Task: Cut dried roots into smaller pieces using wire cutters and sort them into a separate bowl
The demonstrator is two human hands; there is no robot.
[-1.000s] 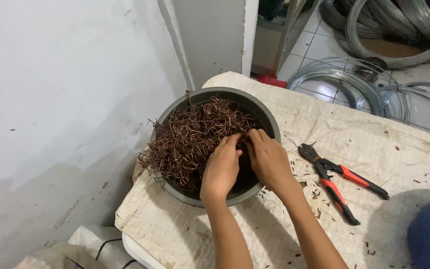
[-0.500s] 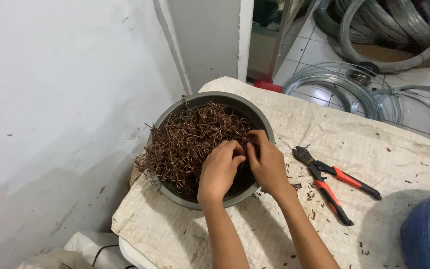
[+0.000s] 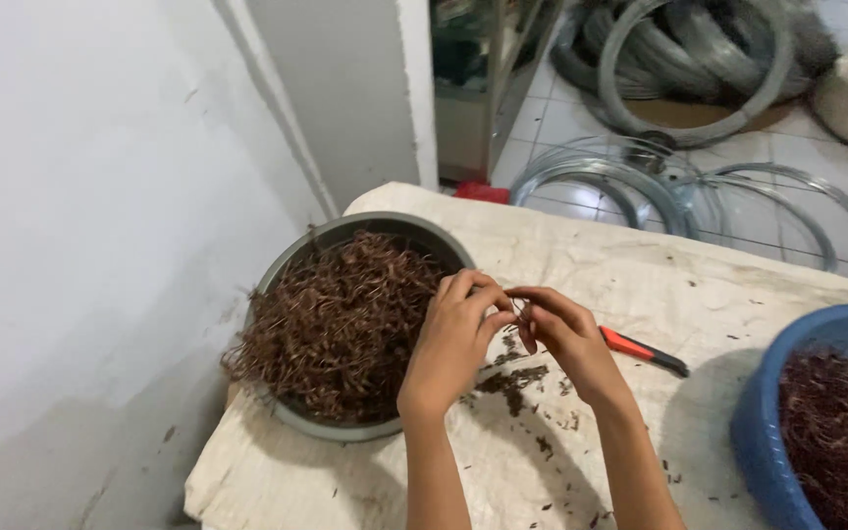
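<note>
Beside the round grey metal basin (image 3: 291, 280) heaped with rusty brown wire pieces (image 3: 341, 324), I see my left hand (image 3: 453, 344) and right hand (image 3: 566, 334) meeting above the cloth-covered table (image 3: 581, 265); their fingers pinch one thin wire piece (image 3: 517, 312) between them. Just behind my right hand lies an orange-handled cutter (image 3: 643, 350); a blue plastic tub (image 3: 772, 393) sits at the right edge.

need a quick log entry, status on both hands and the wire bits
Left hand and right hand together above the cloth, pinching a small rusty wire piece. Grey basin of rusty wire at left. Orange-handled pliers partly hidden behind right hand.
</note>
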